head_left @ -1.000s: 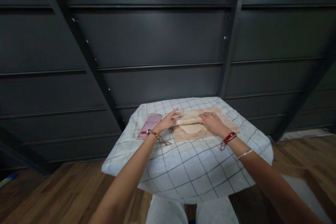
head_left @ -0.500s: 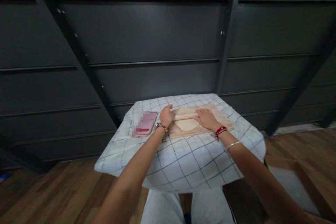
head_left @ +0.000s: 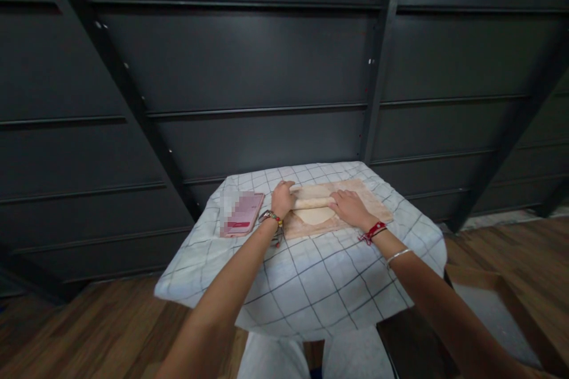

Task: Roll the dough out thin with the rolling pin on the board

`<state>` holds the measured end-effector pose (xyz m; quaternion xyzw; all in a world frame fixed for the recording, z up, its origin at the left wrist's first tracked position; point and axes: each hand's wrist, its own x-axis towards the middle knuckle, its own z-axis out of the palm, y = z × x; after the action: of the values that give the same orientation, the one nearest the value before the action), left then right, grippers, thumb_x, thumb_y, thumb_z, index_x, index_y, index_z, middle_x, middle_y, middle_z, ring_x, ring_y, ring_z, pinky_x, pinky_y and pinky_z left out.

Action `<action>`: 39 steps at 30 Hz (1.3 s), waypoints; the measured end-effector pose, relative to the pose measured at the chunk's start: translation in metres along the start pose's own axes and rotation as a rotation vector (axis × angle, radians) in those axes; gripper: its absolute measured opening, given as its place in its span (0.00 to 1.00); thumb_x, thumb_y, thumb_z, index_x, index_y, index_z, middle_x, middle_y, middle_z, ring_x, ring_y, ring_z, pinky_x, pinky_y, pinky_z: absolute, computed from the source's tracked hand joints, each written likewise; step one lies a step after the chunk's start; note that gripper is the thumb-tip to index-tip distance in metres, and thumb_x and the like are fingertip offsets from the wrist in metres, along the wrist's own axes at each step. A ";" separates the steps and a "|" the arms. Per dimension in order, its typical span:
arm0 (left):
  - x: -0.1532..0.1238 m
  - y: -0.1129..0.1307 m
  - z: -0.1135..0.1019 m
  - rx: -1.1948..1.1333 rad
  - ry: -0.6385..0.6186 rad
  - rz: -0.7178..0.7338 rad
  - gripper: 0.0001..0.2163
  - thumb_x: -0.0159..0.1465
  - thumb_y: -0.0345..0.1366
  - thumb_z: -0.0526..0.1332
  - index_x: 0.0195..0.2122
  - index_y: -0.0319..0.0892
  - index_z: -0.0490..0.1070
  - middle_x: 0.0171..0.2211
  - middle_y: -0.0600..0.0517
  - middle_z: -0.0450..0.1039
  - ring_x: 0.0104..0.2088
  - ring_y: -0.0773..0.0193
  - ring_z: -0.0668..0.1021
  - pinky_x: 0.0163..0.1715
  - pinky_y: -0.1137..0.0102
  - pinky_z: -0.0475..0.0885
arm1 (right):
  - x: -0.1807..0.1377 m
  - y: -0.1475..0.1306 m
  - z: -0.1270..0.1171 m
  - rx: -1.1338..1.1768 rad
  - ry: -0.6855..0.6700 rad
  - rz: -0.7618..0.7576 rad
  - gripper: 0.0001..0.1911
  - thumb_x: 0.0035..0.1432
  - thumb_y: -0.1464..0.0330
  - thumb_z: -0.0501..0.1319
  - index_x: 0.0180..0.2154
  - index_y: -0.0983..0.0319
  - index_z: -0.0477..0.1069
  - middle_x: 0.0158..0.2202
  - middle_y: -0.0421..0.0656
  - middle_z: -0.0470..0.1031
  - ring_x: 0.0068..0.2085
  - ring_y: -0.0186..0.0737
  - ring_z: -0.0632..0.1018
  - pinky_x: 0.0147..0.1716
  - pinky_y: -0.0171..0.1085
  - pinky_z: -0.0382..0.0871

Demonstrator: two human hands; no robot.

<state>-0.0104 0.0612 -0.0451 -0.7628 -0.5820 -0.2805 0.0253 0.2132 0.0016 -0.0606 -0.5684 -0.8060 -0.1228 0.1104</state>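
Observation:
A pale wooden rolling pin (head_left: 313, 203) lies across a flat round of dough (head_left: 315, 215) on a tan board (head_left: 376, 206). My left hand (head_left: 283, 198) is curled over the pin's left end. My right hand (head_left: 351, 208) is draped over the right end, fingers together and pressed on the wood. Both wrists wear thread bands, and the right arm also has a thin metal bangle. The board sits on a small table under a white checked cloth (head_left: 311, 284).
A pink phone (head_left: 242, 214) lies on the cloth just left of my left hand. A dark metal panelled wall (head_left: 267, 71) with slanted beams stands right behind the table. Wooden floor (head_left: 89, 331) surrounds it, and my pale trousers show below the front edge.
My left hand went from flat with fingers stretched to curled on the pin's end. The pin rolled slightly over the dough, and the camera view shifted a little.

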 end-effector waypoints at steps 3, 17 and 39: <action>0.004 -0.004 0.001 -0.021 -0.030 0.030 0.22 0.55 0.20 0.59 0.51 0.37 0.72 0.48 0.45 0.73 0.50 0.58 0.74 0.53 0.68 0.67 | 0.000 -0.001 0.000 0.002 0.015 0.008 0.20 0.68 0.61 0.45 0.49 0.64 0.67 0.47 0.51 0.73 0.50 0.48 0.70 0.48 0.43 0.57; -0.006 -0.017 0.004 -0.063 -0.136 0.168 0.20 0.67 0.42 0.55 0.57 0.42 0.65 0.60 0.45 0.61 0.59 0.57 0.66 0.55 0.65 0.65 | 0.005 0.005 0.001 0.019 -0.025 0.006 0.22 0.69 0.59 0.43 0.48 0.64 0.68 0.49 0.51 0.72 0.51 0.47 0.70 0.48 0.44 0.60; -0.045 0.016 -0.024 0.136 -0.373 0.249 0.16 0.69 0.35 0.44 0.48 0.42 0.70 0.49 0.48 0.73 0.50 0.58 0.73 0.48 0.67 0.66 | -0.016 -0.009 -0.019 0.002 -0.009 -0.033 0.24 0.69 0.64 0.39 0.45 0.65 0.72 0.44 0.51 0.76 0.46 0.44 0.75 0.48 0.40 0.62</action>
<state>-0.0128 0.0082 -0.0408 -0.8639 -0.4956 -0.0895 0.0032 0.2113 -0.0217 -0.0485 -0.5556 -0.8158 -0.1211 0.1053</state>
